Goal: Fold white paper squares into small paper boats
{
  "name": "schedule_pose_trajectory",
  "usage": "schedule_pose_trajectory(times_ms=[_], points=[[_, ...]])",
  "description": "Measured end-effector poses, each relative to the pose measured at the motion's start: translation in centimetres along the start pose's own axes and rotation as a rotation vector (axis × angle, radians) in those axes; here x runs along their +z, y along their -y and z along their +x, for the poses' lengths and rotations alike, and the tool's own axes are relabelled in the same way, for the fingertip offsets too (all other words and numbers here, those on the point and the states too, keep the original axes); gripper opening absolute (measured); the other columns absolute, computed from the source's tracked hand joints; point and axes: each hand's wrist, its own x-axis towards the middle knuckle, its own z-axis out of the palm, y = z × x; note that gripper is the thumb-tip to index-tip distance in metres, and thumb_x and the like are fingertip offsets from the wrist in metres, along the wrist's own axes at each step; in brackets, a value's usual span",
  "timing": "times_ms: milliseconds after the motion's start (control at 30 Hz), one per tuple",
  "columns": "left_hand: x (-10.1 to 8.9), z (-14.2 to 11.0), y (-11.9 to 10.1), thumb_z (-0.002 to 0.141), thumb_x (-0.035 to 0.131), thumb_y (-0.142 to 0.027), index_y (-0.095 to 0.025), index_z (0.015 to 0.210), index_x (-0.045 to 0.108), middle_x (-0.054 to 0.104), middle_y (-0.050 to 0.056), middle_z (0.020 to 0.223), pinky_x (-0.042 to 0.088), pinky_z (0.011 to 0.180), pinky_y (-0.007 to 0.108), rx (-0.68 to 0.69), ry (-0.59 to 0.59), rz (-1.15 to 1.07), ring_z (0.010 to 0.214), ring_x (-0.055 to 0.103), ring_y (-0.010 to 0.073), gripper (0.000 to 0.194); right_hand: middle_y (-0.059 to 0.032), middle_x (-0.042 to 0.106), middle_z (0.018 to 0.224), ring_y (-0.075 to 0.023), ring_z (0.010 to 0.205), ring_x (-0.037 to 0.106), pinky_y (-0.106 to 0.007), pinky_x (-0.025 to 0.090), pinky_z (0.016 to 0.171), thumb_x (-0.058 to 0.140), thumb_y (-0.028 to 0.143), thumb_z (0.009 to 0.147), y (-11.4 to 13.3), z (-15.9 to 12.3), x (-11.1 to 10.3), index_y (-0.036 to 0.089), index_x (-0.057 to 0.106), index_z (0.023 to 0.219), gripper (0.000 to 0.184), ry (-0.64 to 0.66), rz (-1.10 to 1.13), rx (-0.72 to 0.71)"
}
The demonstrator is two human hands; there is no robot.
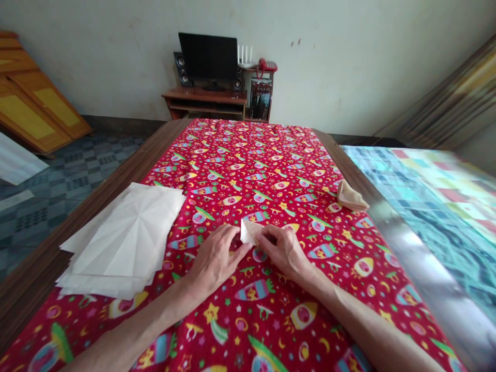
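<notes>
A small piece of folded white paper is held just above or on the red patterned cloth; I cannot tell if it touches. My left hand has its thumb and index finger at the paper's left and lower edge. On the other side, my right hand pinches the right end between thumb and fingers, its other fingers curled. Left of my hands lies a stack of white paper sheets, the top one marked with creases spreading from its centre. A folded cream paper piece rests by the cloth's right edge.
The brown wooden table shows along the cloth's sides. Beyond it, a small desk bears a black monitor, speakers and a red telephone. At right is a bed with a checked cover; at left, a wooden cabinet.
</notes>
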Motion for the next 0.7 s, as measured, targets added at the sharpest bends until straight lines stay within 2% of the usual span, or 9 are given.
schedule_pose_trajectory(times_ms=[133,233,300,333,400,433,500,567,700], points=[[0.1,0.7,0.1,0.089,0.052,-0.019,-0.017,0.084,0.053,0.059,0.000,0.075,0.044,0.062,0.025,0.027,-0.129,-0.017,0.066,0.058,0.0140,0.006,0.0027,0.056,0.054,-0.0084,0.048,0.045,-0.021,0.029,0.047,0.050,0.030,0.089,1.0,-0.4,-0.3,0.017,0.055,0.063,0.029,0.113,0.072,0.002],[-1.1,1.4,0.2,0.089,0.052,-0.016,-0.017,0.085,0.055,0.061,0.001,0.078,0.046,0.066,0.025,0.125,-0.211,0.085,0.070,0.059,0.0147,0.005,0.0028,0.058,0.056,-0.0085,0.049,0.048,-0.020,0.033,0.048,0.049,0.035,0.091,1.0,-0.5,-0.5,0.017,0.056,0.067,0.031,0.145,0.100,-0.052],[-2.2,1.7,0.0,0.091,0.049,-0.015,-0.016,0.087,0.057,0.061,0.003,0.082,0.048,0.073,0.029,0.219,-0.182,0.236,0.077,0.059,0.0178,0.009,0.0021,0.061,0.064,-0.0100,0.055,0.052,-0.021,0.038,0.053,0.052,0.039,0.091,0.9,-0.5,-0.6,0.018,0.059,0.080,0.024,0.047,0.089,-0.114],[-2.7,1.8,-0.2,0.091,0.048,-0.014,-0.016,0.088,0.058,0.061,0.005,0.085,0.048,0.077,0.033,0.261,-0.131,0.333,0.082,0.059,0.0201,0.011,0.0009,0.063,0.071,-0.0115,0.061,0.055,-0.022,0.041,0.058,0.054,0.040,0.090,1.0,-0.6,-0.7,0.019,0.059,0.090,0.022,-0.029,0.064,-0.163],[-3.3,1.9,-0.9,0.090,0.047,-0.012,-0.015,0.090,0.059,0.061,0.007,0.090,0.047,0.080,0.037,0.316,-0.032,0.478,0.088,0.057,0.0236,0.013,-0.0035,0.065,0.087,-0.0156,0.078,0.059,-0.026,0.045,0.071,0.058,0.039,0.089,1.1,-0.6,-1.0,0.019,0.056,0.107,0.027,-0.150,-0.037,-0.291],[-3.4,1.9,-1.2,0.090,0.047,-0.011,-0.014,0.090,0.059,0.060,0.008,0.091,0.048,0.080,0.038,0.336,-0.003,0.512,0.088,0.057,0.0242,0.013,-0.0058,0.064,0.094,-0.0174,0.085,0.058,-0.028,0.045,0.075,0.058,0.038,0.089,1.2,-0.6,-1.1,0.019,0.055,0.111,0.029,-0.169,-0.105,-0.359],[-3.1,1.7,-1.7,0.089,0.047,-0.010,-0.014,0.092,0.059,0.060,0.008,0.091,0.048,0.079,0.037,0.359,0.054,0.513,0.087,0.056,0.0237,0.013,-0.0080,0.062,0.098,-0.0188,0.089,0.057,-0.030,0.045,0.075,0.054,0.033,0.092,1.1,-0.5,-1.3,0.019,0.058,0.110,0.023,-0.150,-0.247,-0.460],[-2.5,1.6,-1.6,0.090,0.048,-0.011,-0.015,0.096,0.059,0.060,0.006,0.090,0.048,0.078,0.036,0.357,0.097,0.446,0.086,0.056,0.0222,0.013,-0.0071,0.062,0.093,-0.0174,0.082,0.056,-0.028,0.043,0.068,0.050,0.026,0.093,0.8,-0.5,-1.2,0.019,0.063,0.099,0.016,-0.132,-0.354,-0.501],[-1.0,1.4,-0.3,0.091,0.052,-0.016,-0.017,0.100,0.058,0.062,0.003,0.090,0.048,0.079,0.032,0.268,0.053,0.234,0.084,0.057,0.0184,0.011,-0.0047,0.061,0.089,-0.0150,0.079,0.054,-0.026,0.041,0.067,0.049,0.021,0.093,-0.5,-0.6,-1.0,0.021,0.066,0.089,0.017,-0.115,-0.376,-0.498]])
